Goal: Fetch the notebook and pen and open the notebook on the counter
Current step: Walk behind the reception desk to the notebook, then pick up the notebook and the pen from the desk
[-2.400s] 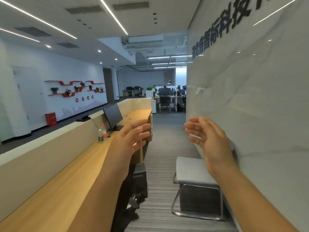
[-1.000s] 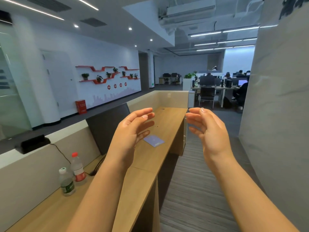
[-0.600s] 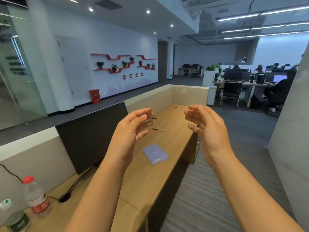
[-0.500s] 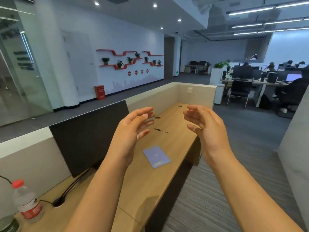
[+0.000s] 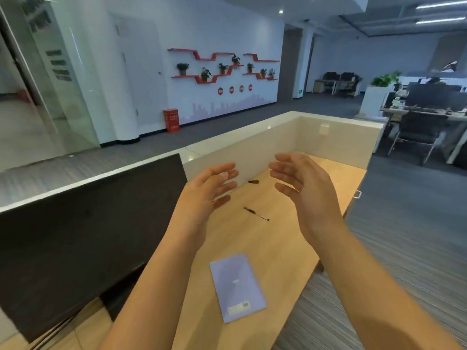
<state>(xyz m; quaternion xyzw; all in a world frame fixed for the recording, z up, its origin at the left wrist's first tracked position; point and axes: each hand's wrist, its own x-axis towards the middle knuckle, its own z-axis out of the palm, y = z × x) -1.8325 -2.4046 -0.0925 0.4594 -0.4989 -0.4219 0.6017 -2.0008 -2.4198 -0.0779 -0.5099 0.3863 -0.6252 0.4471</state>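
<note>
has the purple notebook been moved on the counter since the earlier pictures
No. The notebook lies closed on the counter, the same way short of the pen as before. It only looks nearer because the camera walked closer; both hands are empty.

Lilac notebook closed, flat on counter; black pen beyond.

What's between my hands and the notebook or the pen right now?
Nothing visible. The notebook lies closed on the counter, below and between your raised, empty left hand and right hand. The pen lies farther back on bare wood. The monitor stands off to the left.
</note>
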